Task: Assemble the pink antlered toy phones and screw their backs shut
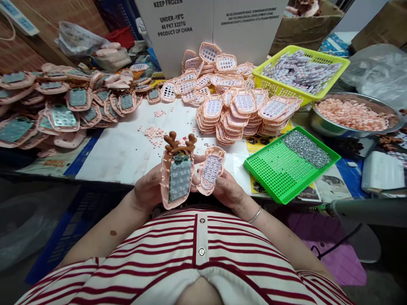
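Observation:
My left hand [149, 186] grips a pink toy shell with brown antlers [178, 178], its open side facing me and a grey-green circuit board showing inside. In my right hand [231, 191] is a smaller pink shell half with a pale button pad [211, 171], held upright just right of the antlered shell. The fingertips of one hand show between the two parts. Beyond my hands, small pink pieces [154, 135] lie scattered on the white work surface [117, 148].
Stacked pink shell halves [233, 114] stand behind my hands. Antlered shells with boards [62, 116] pile up at left. At right are a green tray [270, 169] with metal screws, a yellow basket [305, 95] and a metal bowl [330, 127] of pink pieces. A white carton [216, 29] stands behind.

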`<state>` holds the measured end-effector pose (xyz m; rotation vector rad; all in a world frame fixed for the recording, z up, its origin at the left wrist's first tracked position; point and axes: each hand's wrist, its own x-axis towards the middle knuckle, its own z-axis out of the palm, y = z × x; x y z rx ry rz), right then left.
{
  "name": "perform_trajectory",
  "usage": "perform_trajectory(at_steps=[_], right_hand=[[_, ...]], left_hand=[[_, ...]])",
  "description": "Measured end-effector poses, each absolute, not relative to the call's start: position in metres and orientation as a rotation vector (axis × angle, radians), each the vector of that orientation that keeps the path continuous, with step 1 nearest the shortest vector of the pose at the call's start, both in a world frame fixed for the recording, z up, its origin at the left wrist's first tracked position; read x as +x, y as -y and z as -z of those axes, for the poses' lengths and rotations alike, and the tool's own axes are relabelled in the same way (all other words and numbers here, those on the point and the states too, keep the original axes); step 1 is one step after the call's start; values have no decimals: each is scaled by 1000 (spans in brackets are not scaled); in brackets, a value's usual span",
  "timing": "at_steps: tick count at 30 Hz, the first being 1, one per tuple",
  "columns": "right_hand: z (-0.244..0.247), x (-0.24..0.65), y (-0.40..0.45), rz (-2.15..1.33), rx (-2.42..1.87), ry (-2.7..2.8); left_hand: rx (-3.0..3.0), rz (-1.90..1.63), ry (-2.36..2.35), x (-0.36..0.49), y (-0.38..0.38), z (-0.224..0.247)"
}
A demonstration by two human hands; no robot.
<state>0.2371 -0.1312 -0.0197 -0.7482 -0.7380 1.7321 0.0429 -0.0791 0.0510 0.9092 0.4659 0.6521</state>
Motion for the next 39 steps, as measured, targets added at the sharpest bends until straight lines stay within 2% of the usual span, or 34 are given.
perform_trajectory(at_steps=[5, 11, 26, 34, 39], right_hand=[[4, 227, 128, -1653, -780, 783], [-1, 219, 122, -1556, -877, 872], [9, 221, 121, -1567, -922, 920], [12, 219, 126, -1515, -845, 952], [15, 221, 126, -1350, -970, 1101]], left_hand=[[913, -825, -821, 53, 72, -48], [994, -892, -959, 62, 72, -43], [1277, -677, -743, 61, 68, -26], [1096, -760, -700, 70, 77, -26], [982, -761, -661, 74, 80, -31]])
